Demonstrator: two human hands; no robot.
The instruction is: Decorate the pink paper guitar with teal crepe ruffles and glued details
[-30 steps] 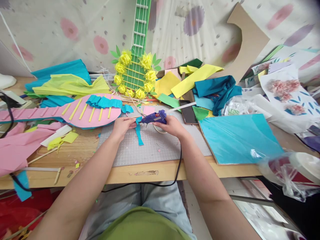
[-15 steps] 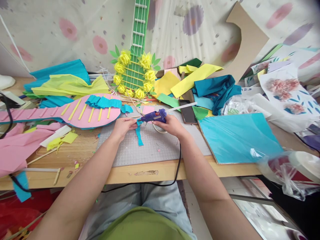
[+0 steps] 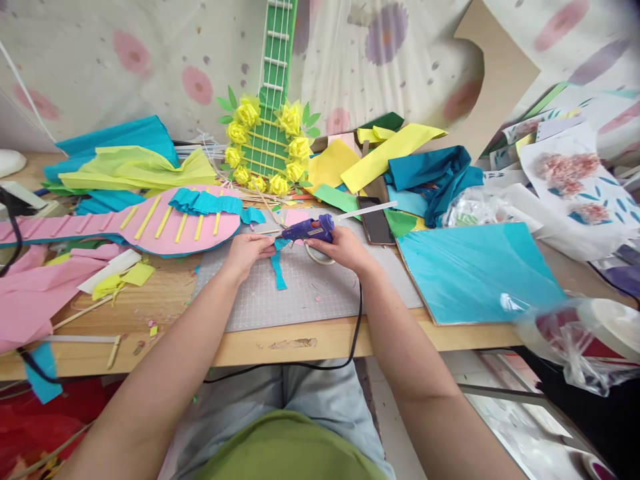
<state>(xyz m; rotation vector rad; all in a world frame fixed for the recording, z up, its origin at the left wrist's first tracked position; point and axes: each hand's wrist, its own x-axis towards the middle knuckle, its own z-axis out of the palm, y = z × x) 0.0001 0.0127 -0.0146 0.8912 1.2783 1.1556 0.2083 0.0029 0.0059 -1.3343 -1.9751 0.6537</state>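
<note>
My right hand (image 3: 345, 249) is closed around a purple hot glue gun (image 3: 313, 229), with a whitish glue stick (image 3: 367, 211) jutting from its back end. The nozzle points left, close to the fingers of my left hand (image 3: 251, 252). Those fingers pinch a strip of blue crepe paper (image 3: 279, 267), whose loose end hangs down over the grey cutting mat (image 3: 250, 300). A thin stick also shows at the left fingertips. Just left lies a pink paper guitar (image 3: 190, 230) with yellow bars and a ruffled blue crepe band (image 3: 207, 202) across its body.
Behind the mat stands a green paper guitar (image 3: 270, 143) edged with yellow paper flowers. A phone (image 3: 376, 223) and a blue sheet (image 3: 480, 273) lie to the right. Paper scraps (image 3: 115, 273) cover the left. The glue gun's black cord (image 3: 357, 327) drops over the table edge.
Both hands, the glue gun and the blue strip keep almost the same place. The camera view has shifted very slightly.
</note>
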